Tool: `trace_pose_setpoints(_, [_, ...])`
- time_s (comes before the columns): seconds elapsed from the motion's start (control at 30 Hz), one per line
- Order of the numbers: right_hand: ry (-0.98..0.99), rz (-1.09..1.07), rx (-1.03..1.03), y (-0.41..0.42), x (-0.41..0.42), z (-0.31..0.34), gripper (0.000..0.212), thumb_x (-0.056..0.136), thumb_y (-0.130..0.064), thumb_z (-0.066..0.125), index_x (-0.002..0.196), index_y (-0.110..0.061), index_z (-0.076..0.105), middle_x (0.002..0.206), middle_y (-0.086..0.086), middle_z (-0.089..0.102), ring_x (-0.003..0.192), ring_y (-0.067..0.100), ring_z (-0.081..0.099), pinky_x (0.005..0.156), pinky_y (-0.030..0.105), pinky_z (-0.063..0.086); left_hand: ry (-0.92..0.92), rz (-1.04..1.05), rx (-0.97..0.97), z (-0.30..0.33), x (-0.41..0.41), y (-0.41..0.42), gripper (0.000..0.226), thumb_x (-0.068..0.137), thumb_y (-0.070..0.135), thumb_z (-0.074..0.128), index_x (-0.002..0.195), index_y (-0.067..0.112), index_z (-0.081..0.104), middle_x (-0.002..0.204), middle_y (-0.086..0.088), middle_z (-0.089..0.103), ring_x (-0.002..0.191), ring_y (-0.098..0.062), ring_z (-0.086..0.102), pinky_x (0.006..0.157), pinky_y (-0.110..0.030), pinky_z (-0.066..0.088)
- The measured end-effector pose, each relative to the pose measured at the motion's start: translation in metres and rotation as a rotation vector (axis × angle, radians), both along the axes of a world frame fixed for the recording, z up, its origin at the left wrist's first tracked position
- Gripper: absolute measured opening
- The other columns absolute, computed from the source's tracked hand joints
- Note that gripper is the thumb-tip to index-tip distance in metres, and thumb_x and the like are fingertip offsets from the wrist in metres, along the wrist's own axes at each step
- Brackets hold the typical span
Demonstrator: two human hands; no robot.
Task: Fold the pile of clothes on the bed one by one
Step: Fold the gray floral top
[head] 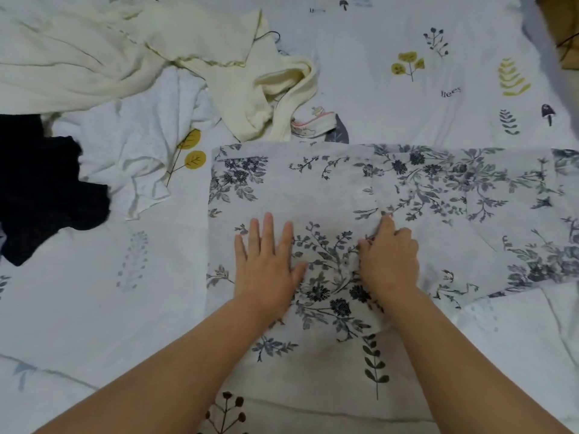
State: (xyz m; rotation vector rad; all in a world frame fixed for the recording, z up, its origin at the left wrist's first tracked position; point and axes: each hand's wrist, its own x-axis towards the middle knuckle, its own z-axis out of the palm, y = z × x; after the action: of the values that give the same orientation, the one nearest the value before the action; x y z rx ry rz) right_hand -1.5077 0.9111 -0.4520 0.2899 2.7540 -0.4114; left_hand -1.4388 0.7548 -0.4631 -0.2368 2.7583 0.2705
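Soft, light cloth | left hand lay flat on it | right hand pinched fold | best held by edges

Botanical-print bedsheet underneath; brown cardboard box at top right corner

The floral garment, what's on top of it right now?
Both hands: the left hand lies flat, the right hand pinches a fold of the floral garment. The fabric beneath them is hidden.
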Motion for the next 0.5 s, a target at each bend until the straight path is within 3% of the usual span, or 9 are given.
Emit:
trace_pose_setpoints(0.13, [0.201,0.052,-0.121,0.011,-0.014,0.005,0.040,0.093,-0.008,0.049,0.130,-0.016,0.034,0.109,0.012,0.056,0.089,0.028,0.055,0.071,0.035,0.045,-0.038,0.011,-0.002,-0.012,-0.009,0.013,0.067,0.095,0.055,0.009,0.142,0.023,-0.027,0.146,-0.010,-0.037,0.137,-0.034,-0.030,0.110,-0.051,-0.017])
trace_pose_setpoints(0.2, [0.247,0.109,0.001,0.018,-0.020,0.008,0.046,0.092,-0.009,0.049,0.134,-0.018,0.032,0.113,0.013,0.052,0.095,0.028,0.052,0.074,0.037,0.042,-0.017,-0.017,-0.001,-0.013,-0.012,0.017,0.065,0.094,0.056,0.009,0.139,0.028,-0.029,0.145,-0.007,-0.038,0.137,-0.033,-0.031,0.109,-0.051,-0.018])
trace_pose_setpoints(0.27, [0.180,0.132,0.158,0.022,-0.021,0.007,0.058,0.092,-0.015,0.052,0.142,-0.021,0.023,0.128,0.018,0.043,0.112,0.031,0.042,0.089,0.040,0.038,-0.045,-0.036,-0.010,-0.015,-0.014,0.020,0.066,0.093,0.058,0.008,0.140,0.029,-0.028,0.147,-0.008,-0.038,0.136,-0.034,-0.032,0.109,-0.051,-0.018])
trace_pose_setpoints(0.37, [0.244,0.223,0.146,0.020,-0.013,0.000,0.063,0.098,-0.036,0.040,0.150,-0.024,0.006,0.155,0.014,0.010,0.142,0.029,0.012,0.112,0.044,0.016,-0.007,-0.034,-0.008,-0.018,-0.016,0.024,0.068,0.085,0.065,-0.005,0.138,0.030,-0.032,0.140,-0.006,-0.043,0.132,-0.032,-0.037,0.105,-0.051,-0.022])
trace_pose_setpoints(0.43, [0.146,0.389,0.157,0.018,0.000,-0.015,0.064,0.098,-0.048,0.022,0.147,-0.027,-0.013,0.157,0.006,-0.015,0.144,0.022,-0.013,0.114,0.049,-0.002,-0.020,-0.066,-0.002,-0.021,-0.013,0.026,0.071,0.071,0.066,-0.019,0.133,0.034,-0.036,0.139,-0.005,-0.045,0.128,-0.030,-0.040,0.103,-0.051,-0.023])
trace_pose_setpoints(0.5, [0.025,0.436,0.184,0.022,0.005,-0.030,0.065,0.096,-0.055,0.014,0.141,-0.029,-0.025,0.154,0.003,-0.024,0.143,0.021,-0.021,0.115,0.054,-0.005,-0.063,-0.067,0.006,-0.026,-0.013,0.028,0.074,0.065,0.066,-0.023,0.131,0.035,-0.038,0.140,-0.004,-0.045,0.127,-0.030,-0.041,0.103,-0.051,-0.023])
